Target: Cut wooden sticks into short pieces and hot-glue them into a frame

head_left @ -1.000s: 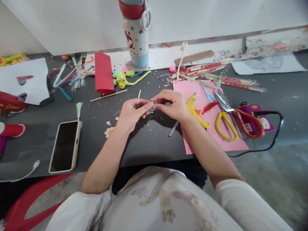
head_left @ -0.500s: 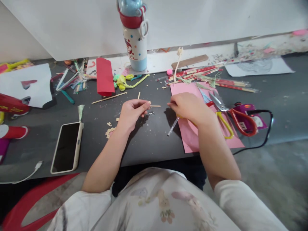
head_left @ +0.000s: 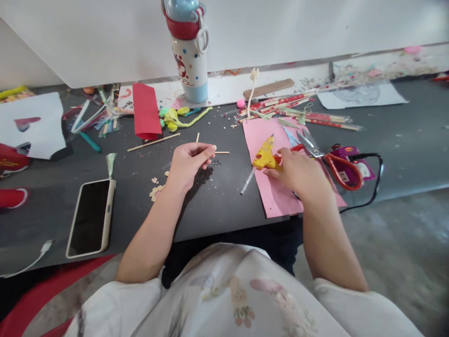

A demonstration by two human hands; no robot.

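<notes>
My left hand (head_left: 191, 164) is closed in a pinch on a thin wooden stick (head_left: 222, 152), whose tip juts out to the right of the fingertips. Another stick end (head_left: 197, 137) shows just behind the knuckles; whether the two are joined is hidden. My right hand (head_left: 301, 175) has its fingers around the handle of a yellow hot glue gun (head_left: 265, 155). The gun lies over pink paper (head_left: 277, 201), and a clear glue stick (head_left: 247, 182) lies by it, pointing toward me. Close to the right hand are scissors (head_left: 342, 171) with red and yellow handles.
A phone (head_left: 89, 217) lies at left, near small wooden pieces (head_left: 156, 192). Behind stand a water bottle (head_left: 191, 61) and a folded red paper (head_left: 146, 110). Wrapped sticks (head_left: 326, 119) lie at back right. A black cord (head_left: 377, 187) loops near the table edge.
My right hand has moved right and back onto the glue gun, uncovering its yellow body. My left hand keeps its pinch on the stick. The whole view has shifted slightly.
</notes>
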